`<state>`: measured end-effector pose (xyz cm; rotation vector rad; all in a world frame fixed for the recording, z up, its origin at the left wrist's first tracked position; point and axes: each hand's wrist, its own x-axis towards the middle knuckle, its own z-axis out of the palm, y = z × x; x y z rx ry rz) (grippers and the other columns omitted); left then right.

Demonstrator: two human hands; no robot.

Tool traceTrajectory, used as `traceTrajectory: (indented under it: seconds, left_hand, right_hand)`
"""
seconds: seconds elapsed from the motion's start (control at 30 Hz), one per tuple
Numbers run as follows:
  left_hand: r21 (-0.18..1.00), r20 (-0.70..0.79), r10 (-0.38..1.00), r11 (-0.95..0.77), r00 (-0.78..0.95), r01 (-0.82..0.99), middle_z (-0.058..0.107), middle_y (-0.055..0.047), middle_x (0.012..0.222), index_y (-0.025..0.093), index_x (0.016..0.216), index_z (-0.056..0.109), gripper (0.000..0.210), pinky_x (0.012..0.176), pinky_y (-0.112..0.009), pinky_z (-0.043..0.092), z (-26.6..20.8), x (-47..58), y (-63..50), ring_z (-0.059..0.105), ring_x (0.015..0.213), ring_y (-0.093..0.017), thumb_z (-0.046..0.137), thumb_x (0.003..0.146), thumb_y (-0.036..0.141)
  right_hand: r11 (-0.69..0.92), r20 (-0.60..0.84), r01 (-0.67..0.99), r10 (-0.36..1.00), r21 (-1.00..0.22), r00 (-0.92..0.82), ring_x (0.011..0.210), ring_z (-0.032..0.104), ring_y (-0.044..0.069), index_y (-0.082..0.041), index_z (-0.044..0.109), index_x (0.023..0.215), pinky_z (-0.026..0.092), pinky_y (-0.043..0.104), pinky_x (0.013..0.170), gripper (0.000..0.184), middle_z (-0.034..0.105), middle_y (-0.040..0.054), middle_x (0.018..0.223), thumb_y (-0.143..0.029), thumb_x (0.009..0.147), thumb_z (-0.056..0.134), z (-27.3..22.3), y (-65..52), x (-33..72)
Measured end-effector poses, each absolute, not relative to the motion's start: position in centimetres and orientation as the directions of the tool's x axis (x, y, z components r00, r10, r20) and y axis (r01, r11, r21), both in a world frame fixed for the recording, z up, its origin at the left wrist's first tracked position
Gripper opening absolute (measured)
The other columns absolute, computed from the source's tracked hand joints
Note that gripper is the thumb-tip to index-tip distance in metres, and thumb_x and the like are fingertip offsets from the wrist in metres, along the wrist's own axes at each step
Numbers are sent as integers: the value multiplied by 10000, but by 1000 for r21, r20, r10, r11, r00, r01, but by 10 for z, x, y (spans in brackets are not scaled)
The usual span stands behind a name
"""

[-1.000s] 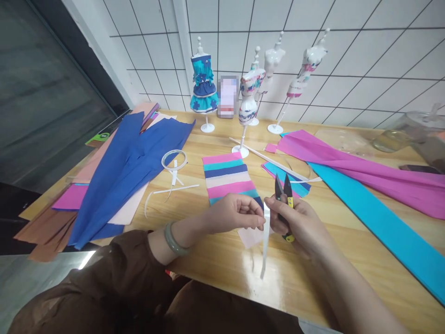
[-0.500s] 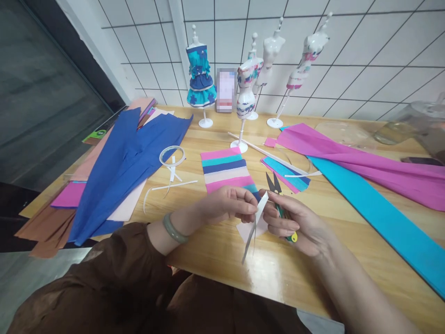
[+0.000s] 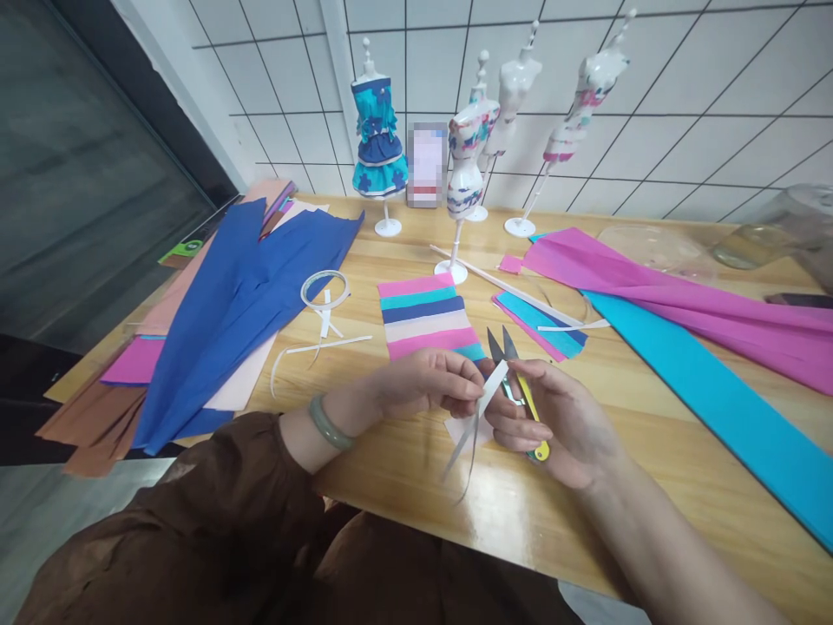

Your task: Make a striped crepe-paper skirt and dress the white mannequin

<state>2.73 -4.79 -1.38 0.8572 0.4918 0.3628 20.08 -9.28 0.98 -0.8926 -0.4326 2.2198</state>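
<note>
Between thumb and fingers, my left hand (image 3: 436, 382) pinches a white strip of tape (image 3: 493, 382), which slants upward to the right. Thin backing-like tails (image 3: 469, 469) hang down from it. My right hand (image 3: 566, 417) is wrapped round a pair of thread snips (image 3: 530, 404) with a yellow handle, the blades apart and pointing away from me. Its thumb and forefinger come to the upper end of the strip; whether they grip it I cannot tell. Just beyond the hands lies a sheet of striped pink, teal, navy and pale crepe paper (image 3: 424, 314). A pale piece (image 3: 459, 431) shows below the hands.
Blue crepe paper (image 3: 253, 304) spreads over other sheets at left, near a tape roll (image 3: 303, 291) and loose strips (image 3: 331, 345). Several dress-form stands (image 3: 389, 227) line the back. Pink (image 3: 625, 278) and turquoise (image 3: 709, 399) lengths cross the right side, by small cut pieces (image 3: 543, 323).
The snips have turned in my right hand, so the yellow handle now shows along its length. The strip's loose tails have swung apart. Both hands stay close together.
</note>
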Motion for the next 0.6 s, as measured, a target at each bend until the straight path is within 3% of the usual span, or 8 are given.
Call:
traceTrajectory:
  seconds: [0.17,0.33,0.5,0.6]
  left_hand:
    - [754,-262,535,633,803,-176,598,-2,577,106,710,600,203,563,-215,382,-17,29,-47,539,541,-77,730,638,244]
    - [742,-280,646,615,710,-267,591,4,594,107,699,598,177,560,-203,375,-21,28,-43,519,535,-60,713,669,238]
    - [747,-281,642,613,713,-257,579,7,602,105,697,599,154,569,-206,371,-23,26,-42,510,552,-56,694,696,225]
    - [756,-259,640,601,724,-261,565,9,600,104,708,597,146,564,-210,359,-24,25,-42,495,549,-54,683,706,222]
  right_hand:
    - [-615,-456,-450,786,-648,-418,302,185,15,-176,534,666,126,193,346,274,503,-36,483,-427,779,525,10,-94,201]
    - [-499,-426,-222,851,-837,-307,304,231,11,-151,550,601,140,200,342,293,473,-44,444,-380,748,658,5,-98,197]
    - [-438,-400,-114,881,-892,-253,310,239,21,-161,486,485,129,207,343,399,420,-49,391,-413,732,670,0,-99,192]
    - [-411,-381,-99,896,-906,-229,329,248,28,-169,503,541,137,203,343,348,426,-52,404,-407,720,683,-1,-98,192]
